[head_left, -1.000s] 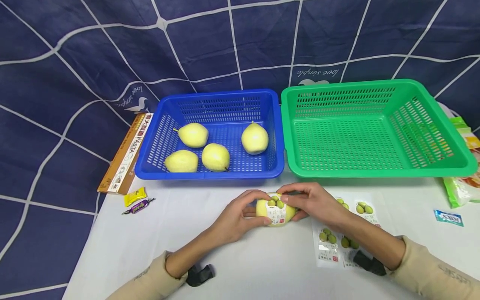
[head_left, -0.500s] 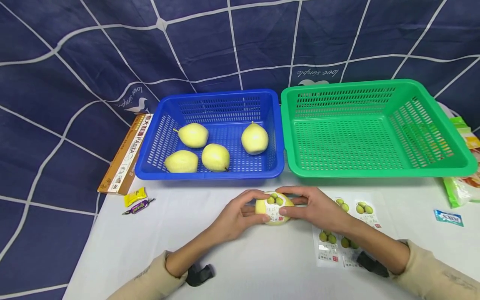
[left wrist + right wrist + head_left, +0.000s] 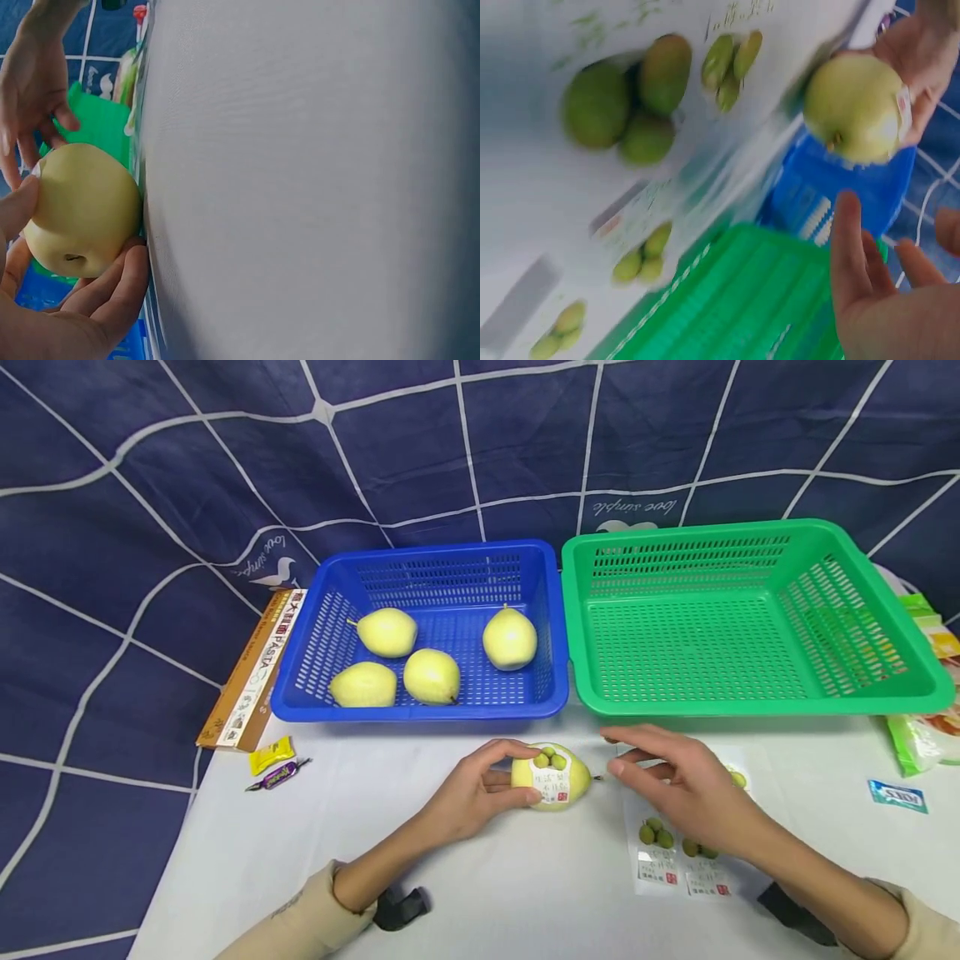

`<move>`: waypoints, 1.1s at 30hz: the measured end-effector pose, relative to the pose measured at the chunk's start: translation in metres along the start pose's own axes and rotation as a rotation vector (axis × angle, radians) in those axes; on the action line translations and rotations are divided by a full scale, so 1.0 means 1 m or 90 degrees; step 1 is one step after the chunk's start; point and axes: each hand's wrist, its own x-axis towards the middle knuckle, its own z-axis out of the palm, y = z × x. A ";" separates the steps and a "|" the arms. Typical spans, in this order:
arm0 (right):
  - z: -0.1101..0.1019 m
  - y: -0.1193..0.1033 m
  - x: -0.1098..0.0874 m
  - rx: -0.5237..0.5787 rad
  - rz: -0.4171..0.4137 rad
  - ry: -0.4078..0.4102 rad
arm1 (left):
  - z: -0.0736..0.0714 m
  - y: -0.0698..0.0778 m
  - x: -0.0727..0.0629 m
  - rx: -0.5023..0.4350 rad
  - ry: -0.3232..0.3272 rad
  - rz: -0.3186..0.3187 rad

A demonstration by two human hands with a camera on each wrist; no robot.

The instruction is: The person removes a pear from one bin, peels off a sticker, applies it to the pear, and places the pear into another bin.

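Observation:
My left hand (image 3: pixel 472 789) grips a pale yellow pear (image 3: pixel 579 777) by its blunt end, thumb on the near side and fingers on the far side. A white sticker (image 3: pixel 553 785) with green fruit and writing lies on the pear's upper face. The pear's stem points right. My right hand (image 3: pixel 686 789) is apart from the pear, fingers loosely bent, nothing between them. It hovers over a sheet of stickers (image 3: pixel 658 856) and hides part of it. In the left wrist view the pear's underside hollow (image 3: pixel 73 258) shows; in the right wrist view its stem end (image 3: pixel 837 140) does.
Behind the hands stand a blue basket (image 3: pixel 420 712) with several pears and a green basket (image 3: pixel 750 703) beside it. Boxes (image 3: pixel 251 668) and two small wrapped sweets (image 3: pixel 272 754) lie at left. A light-blue packet (image 3: pixel 897 796) and a food bag (image 3: pixel 930 735) are at right.
My right hand has let go of the pear and moved right, over the sticker sheet, after pressing along the sticker. The left hand and pear have stayed in place.

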 end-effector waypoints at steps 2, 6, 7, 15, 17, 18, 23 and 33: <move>-0.010 -0.001 -0.006 -0.023 -0.003 0.067 | 0.000 0.000 0.000 -0.002 0.003 -0.006; -0.029 0.005 -0.020 -0.027 0.018 0.216 | 0.000 0.001 0.001 -0.004 0.002 -0.008; -0.034 0.007 -0.023 -0.029 0.023 0.252 | 0.000 0.001 0.001 -0.003 0.002 -0.006; -0.057 0.032 -0.040 -0.066 0.155 0.405 | -0.001 0.002 0.000 -0.013 0.007 -0.035; -0.059 0.037 -0.042 -0.068 0.191 0.395 | -0.002 0.002 0.000 -0.015 0.009 -0.042; -0.060 0.039 -0.043 -0.068 0.204 0.385 | -0.002 0.002 0.000 -0.015 0.010 -0.046; -0.055 0.045 -0.036 -0.019 0.221 0.352 | -0.001 0.004 0.001 -0.012 0.013 -0.055; -0.043 0.043 -0.024 0.045 0.249 0.412 | 0.000 0.003 0.001 -0.019 0.021 -0.053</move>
